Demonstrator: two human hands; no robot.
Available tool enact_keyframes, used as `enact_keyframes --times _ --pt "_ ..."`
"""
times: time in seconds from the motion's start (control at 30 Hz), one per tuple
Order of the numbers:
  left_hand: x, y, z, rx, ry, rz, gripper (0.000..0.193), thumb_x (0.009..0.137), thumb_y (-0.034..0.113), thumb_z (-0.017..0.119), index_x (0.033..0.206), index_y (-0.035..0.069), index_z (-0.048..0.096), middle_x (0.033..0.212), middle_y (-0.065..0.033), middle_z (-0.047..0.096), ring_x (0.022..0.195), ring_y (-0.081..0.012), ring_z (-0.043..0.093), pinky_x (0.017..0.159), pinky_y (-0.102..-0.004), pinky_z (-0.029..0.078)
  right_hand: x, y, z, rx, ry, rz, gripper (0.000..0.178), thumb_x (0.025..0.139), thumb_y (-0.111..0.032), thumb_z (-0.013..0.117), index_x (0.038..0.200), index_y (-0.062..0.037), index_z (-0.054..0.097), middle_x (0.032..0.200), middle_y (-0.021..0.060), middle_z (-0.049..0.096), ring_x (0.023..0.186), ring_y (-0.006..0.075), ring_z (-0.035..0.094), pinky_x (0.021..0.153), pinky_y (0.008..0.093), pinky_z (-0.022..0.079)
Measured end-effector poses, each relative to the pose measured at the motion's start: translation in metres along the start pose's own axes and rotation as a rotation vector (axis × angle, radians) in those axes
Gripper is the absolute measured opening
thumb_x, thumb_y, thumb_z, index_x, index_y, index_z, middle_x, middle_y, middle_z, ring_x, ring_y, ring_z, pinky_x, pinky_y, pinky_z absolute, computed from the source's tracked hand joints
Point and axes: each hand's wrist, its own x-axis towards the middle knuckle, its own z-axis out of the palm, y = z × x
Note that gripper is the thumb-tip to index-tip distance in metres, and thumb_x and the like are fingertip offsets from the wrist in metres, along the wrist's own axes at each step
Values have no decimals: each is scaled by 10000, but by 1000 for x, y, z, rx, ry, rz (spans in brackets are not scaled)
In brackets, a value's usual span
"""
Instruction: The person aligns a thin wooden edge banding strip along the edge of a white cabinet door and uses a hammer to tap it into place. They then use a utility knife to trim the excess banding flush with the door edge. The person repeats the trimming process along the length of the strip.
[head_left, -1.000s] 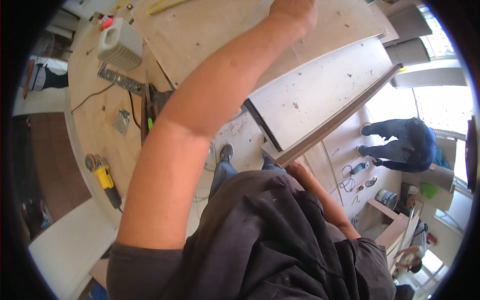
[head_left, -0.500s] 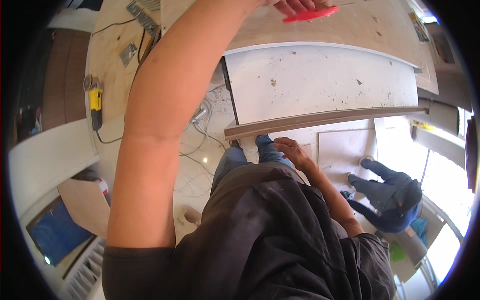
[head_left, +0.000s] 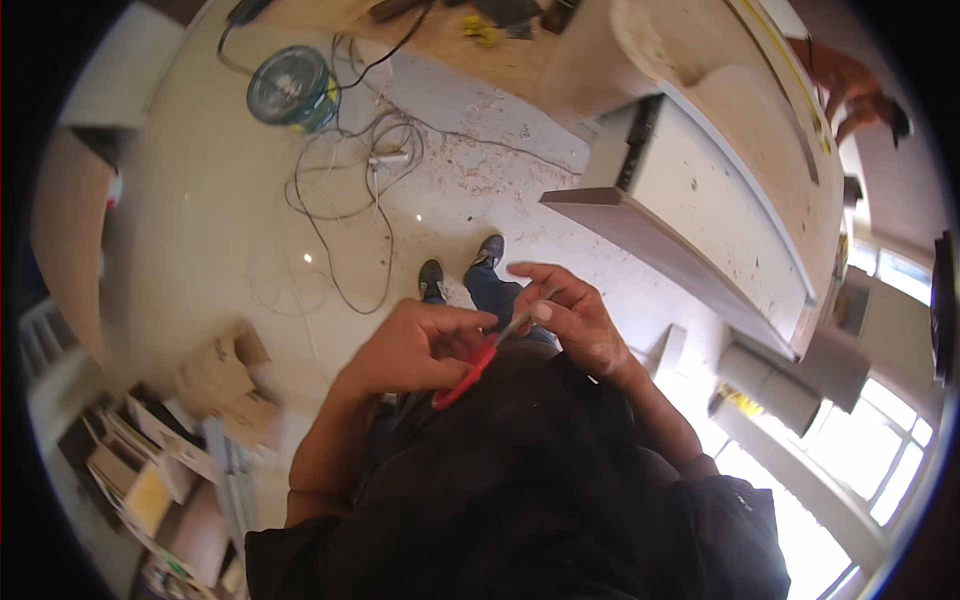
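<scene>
In front of my dark shirt, both hands are on a pair of scissors (head_left: pixel 484 360) with red handles and slim metal blades. My left hand (head_left: pixel 415 350) is closed round the red handle, its fingers curled. At the blade end, my right hand (head_left: pixel 578 322) pinches the metal between thumb and fingers, with the index finger extended. The fingers partly hide the scissors, so I cannot tell whether the blades are apart.
Tangled cables (head_left: pixel 385 270) and wood chips lie on the pale floor, with a blue-green bucket (head_left: pixel 292 88) beyond them. A white panelled cabinet (head_left: pixel 705 205) with a brown edge stands to the right. Cardboard (head_left: pixel 225 385) and wooden offcuts (head_left: pixel 150 490) sit lower left.
My left hand has come down from over the workbench with the red-handled scissors. My right hand has risen and taken the blade end. The view has turned left, away from the bench.
</scene>
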Motion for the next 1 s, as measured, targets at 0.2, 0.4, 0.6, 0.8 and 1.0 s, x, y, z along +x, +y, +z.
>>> enact_keyframes --times 0.2,0.4,0.6,0.8,1.0 --pt "-37 -43 4 -145 39 -227 499 851 -29 782 1340 -25 677 1046 -130 776 882 -159 766 718 -259 610 12 16 28 -185 -64 175 279 1090 -161 554 1236 38 682 967 71 708 959 152 665 907 322 525" --pt "-12 -115 -10 -184 1 -9 474 841 0 803 1293 -68 677 1054 -140 769 908 -186 762 743 -299 606 -1 -18 37 -750 182 -107 499 948 -107 743 1393 50 581 1147 130 691 1013 192 675 944 325 522" --pt "102 -214 -17 -820 -195 212 361 821 17 729 1170 -64 683 1034 -165 744 989 -244 732 837 -364 591 16 -71 -20 -1571 642 -789 381 980 -37 649 1338 89 611 1270 230 656 1202 318 628 1071 432 468" --pt "189 -218 -12 -1025 -202 103 393 840 142 794 1164 -60 699 1078 -223 744 952 -313 733 767 -439 590 31 -47 -65 -1631 731 -702 353 1044 -132 602 1322 85 625 1213 207 677 1116 295 657 976 399 518" --pt "217 -210 -8 -1048 -221 157 366 798 24 804 1140 -72 716 1070 -203 751 1010 -299 738 793 -416 612 30 -41 -69 -1813 742 -740 302 1062 -117 566 1267 87 655 1130 174 706 1009 267 688 885 374 545"
